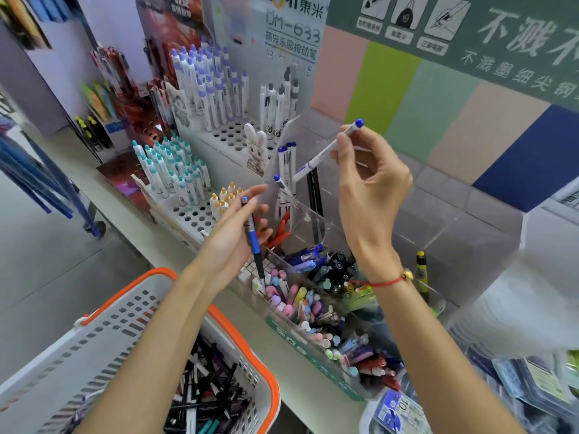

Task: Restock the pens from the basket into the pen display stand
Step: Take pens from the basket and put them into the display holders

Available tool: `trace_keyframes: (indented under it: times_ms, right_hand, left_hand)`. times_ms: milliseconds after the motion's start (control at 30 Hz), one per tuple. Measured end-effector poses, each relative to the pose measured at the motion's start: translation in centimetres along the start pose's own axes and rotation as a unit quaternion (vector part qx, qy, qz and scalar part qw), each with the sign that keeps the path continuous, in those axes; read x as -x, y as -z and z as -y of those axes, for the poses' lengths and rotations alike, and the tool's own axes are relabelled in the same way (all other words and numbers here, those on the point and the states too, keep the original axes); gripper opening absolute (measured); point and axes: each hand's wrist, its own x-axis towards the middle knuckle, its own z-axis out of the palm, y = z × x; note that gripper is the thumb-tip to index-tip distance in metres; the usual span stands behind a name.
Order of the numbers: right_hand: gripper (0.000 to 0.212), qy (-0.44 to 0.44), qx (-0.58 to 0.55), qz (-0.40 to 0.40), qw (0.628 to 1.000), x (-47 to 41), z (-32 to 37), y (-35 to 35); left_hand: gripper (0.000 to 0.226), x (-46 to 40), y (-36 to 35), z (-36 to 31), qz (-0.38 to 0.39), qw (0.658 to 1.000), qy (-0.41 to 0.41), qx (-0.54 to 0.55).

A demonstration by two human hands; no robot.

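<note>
The right hand [366, 180] is raised over the clear acrylic pen display stand [316, 220], pinching a white pen with a blue cap [326, 151] between thumb and fingertips, the pen slanted with its cap uppermost. Lower down, the left hand [241, 236] curls its fingers round a blue pen [252, 233], tip pointing down toward the pastel pens [291, 296] in a front compartment. At the lower left the white basket with an orange rim [250, 352] holds a heap of dark pens [206, 393].
</note>
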Motion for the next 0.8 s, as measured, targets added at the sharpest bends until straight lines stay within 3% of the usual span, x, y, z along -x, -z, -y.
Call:
trace_keyframes:
  times_ms: [167,333,433,500,667,800]
  right_hand:
    - [0.021,0.069,0.171,0.083,0.979,-0.5,-2.3,-3.0]
    - [0.016,0.062,0.282,0.171,0.942,0.0,-3.3,-4.5]
    - [0.022,0.032,0.331,0.243,0.911,-1.1,-2.9,-4.7]
    - [0.025,0.005,0.320,0.281,0.905,-1.6,-2.5,-4.2]
    - [0.021,-0.048,0.226,0.226,0.946,-0.5,-0.9,-0.6]
    - [0.024,-0.139,0.166,0.394,0.893,0.5,0.4,3.0]
  left_hand:
    - [0.025,0.1,0.4,-0.3,0.016,0.999,0.005,0.041]
    - [0.036,0.5,0.4,-0.6,0.034,0.996,0.020,0.079]
    - [0.029,0.6,0.4,-0.4,0.022,0.996,0.021,0.087]
    - [0.024,0.7,0.2,-0.2,0.012,0.997,0.023,0.078]
    - [0.017,1.2,-1.0,0.1,0.007,0.999,-0.022,0.038]
    - [0.013,1.7,-3.4,0.1,0.033,0.994,-0.104,0.000]
